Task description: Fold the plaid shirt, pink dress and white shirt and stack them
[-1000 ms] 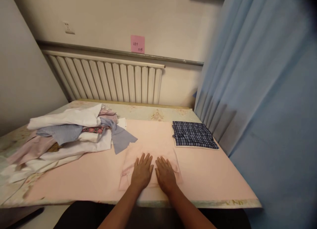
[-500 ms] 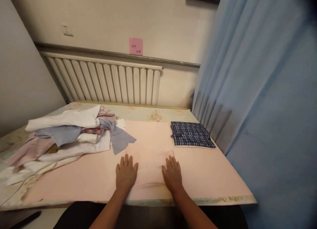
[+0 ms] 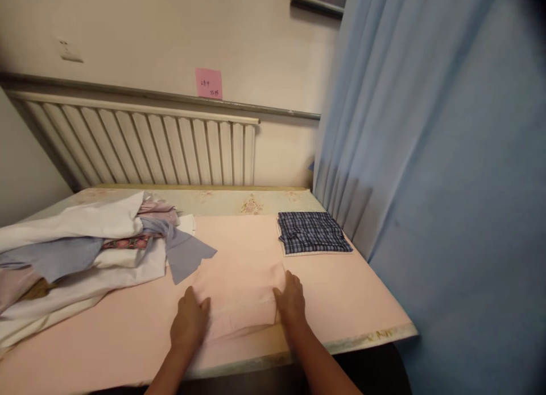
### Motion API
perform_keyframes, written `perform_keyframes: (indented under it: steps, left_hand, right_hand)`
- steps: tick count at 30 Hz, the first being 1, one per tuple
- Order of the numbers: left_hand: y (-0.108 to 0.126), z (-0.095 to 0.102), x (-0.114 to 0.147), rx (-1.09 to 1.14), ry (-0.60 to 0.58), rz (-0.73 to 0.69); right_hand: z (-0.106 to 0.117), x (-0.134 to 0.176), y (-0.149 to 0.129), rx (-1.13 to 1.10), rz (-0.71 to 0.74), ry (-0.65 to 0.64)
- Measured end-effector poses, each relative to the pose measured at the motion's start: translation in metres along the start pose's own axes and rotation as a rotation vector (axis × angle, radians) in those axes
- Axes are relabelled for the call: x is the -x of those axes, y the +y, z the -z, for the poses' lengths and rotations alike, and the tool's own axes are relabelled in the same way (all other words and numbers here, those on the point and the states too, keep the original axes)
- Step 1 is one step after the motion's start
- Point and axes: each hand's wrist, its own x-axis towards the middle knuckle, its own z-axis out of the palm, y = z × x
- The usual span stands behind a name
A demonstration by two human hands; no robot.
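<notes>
Head view: left hand (image 3: 189,320) and right hand (image 3: 292,303) pinch sides of pink cloth (image 3: 241,289) on worktop (image 3: 358,298); checked cloth (image 3: 314,231) far right.

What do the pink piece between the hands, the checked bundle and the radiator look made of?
Pink piece: matte, thin fabric, perhaps cotton; its edges crease softly. Checked bundle: matte cloth, fibre unclear, folded with soft rumples. Radiator: probably painted metal, judging by smooth, pale ribs.
</notes>
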Motion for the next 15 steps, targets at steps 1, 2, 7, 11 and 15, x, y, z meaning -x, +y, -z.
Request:
perform_keyframes:
  steps: [1,2,7,11,15]
  left_hand:
    - [-0.004,0.002,-0.007,0.071,-0.033,0.03]
    - [-0.008,0.005,-0.013,0.135,-0.074,0.073]
    - [-0.012,0.018,-0.025,0.686,-0.396,0.303]
    - [0.006,0.033,-0.014,1.128,-0.667,0.412]
    - [0.035,0.058,-0.011,1.255,-0.684,0.336]
  right_hand:
    - [0.002,-0.004,0.0,-0.076,-0.072,-0.049]
    - [0.004,-0.008,0.0,-0.153,-0.147,-0.102]
    - [0.008,-0.025,0.003,-0.38,-0.336,-0.313]
    - [0.01,-0.031,0.004,-0.556,-0.316,-0.449]
    - [0.03,-0.048,0.002,-0.708,-0.232,-0.537]
